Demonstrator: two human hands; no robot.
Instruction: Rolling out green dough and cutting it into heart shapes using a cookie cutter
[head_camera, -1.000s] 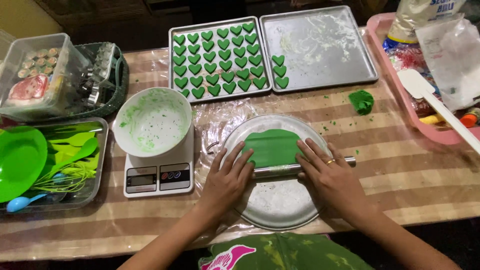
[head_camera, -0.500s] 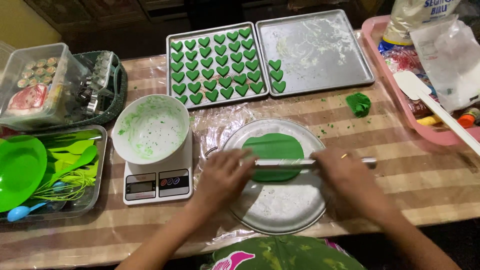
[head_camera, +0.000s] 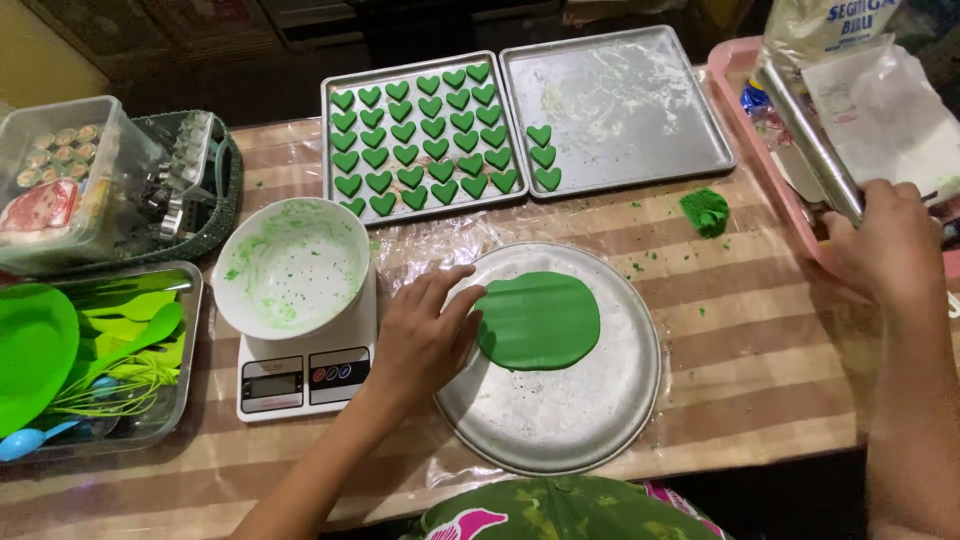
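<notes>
At the far left of the worktop (head_camera: 760, 330), a metal tray (head_camera: 190, 300) holds green plastic utensils (head_camera: 110, 340), and behind it stand a clear plastic box (head_camera: 70, 180) and a dark basket of cutters (head_camera: 195, 175). Next comes a white kitchen scale (head_camera: 305, 375) carrying a white bowl (head_camera: 292, 265) smeared with green.

The left hand (head_camera: 425, 335) lies flat and open, palm down, on the left rim of a round metal plate (head_camera: 560, 420), its fingertips touching the left edge of the sheet of green dough (head_camera: 538, 320). The dough is rolled flat into a rough oval in the upper middle of the plate; its long axis runs left to right, roughly parallel to the near edge of the worktop, and its left side is squarer where the fingers meet it.

Behind the plate sit two rectangular baking trays side by side. The left baking tray (head_camera: 335, 190) is filled with rows of green heart shapes (head_camera: 415, 135); the right baking tray (head_camera: 640, 110) is mostly bare, with three hearts along its left edge. To the right, a small lump of green dough scraps (head_camera: 706, 212) lies on the worktop, well apart from the plate.

At the right edge, the right hand (head_camera: 885, 245) is closed around the lower end of a metal rolling pin (head_camera: 805, 135), which slants up and to the left over a pink tray (head_camera: 735, 100) with bags in it.
</notes>
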